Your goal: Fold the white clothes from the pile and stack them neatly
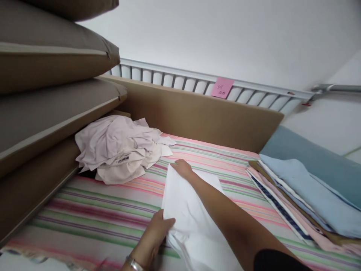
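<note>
A white cloth [187, 210] lies flat on a striped sheet [107, 209], folded into a long strip. My right hand [183, 168] reaches forward and rests at the cloth's far end, fingers curled down on the fabric. My left hand [158, 229], with a metal watch at the wrist, pinches the near left edge of the same cloth. The cloth's near end is bunched beneath my right forearm.
A crumpled heap of white garments [120, 148] sits at the back left. Brown cushions [50, 75] are stacked on the left. Folded blue and patterned fabrics [307, 192] lie at the right. A brown board [197, 113] and a white rail with a pink note [222, 88] stand behind.
</note>
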{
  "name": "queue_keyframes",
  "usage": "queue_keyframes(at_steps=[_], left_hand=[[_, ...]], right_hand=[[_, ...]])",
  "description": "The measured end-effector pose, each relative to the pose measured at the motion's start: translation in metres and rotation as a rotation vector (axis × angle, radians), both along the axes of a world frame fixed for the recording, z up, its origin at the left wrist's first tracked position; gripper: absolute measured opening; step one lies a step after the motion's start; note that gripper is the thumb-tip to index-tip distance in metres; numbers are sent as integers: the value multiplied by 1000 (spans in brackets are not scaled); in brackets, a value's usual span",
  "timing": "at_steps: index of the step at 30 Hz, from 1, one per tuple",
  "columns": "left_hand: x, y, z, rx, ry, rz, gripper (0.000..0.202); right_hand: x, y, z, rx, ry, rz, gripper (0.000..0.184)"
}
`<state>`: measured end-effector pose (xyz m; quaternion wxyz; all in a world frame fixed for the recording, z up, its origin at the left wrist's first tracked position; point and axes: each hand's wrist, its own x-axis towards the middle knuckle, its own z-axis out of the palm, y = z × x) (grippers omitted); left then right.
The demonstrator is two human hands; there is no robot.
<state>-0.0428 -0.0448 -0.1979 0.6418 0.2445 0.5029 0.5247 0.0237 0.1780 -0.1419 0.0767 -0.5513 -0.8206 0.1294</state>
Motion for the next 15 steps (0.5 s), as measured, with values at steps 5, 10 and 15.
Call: queue_keyframes(at_steps=[5, 10, 15], left_hand=[[-1, 3, 3, -69, 100, -4, 36], [-2, 3, -1, -90, 128, -45, 31], [2, 1, -9, -163, 85, -73, 30]], right_hand=[[-16, 22, -17, -42, 2, 30, 27], [-13, 28, -32, 11, 68, 97, 14], [-9, 21, -59, 106, 93, 176, 13]])
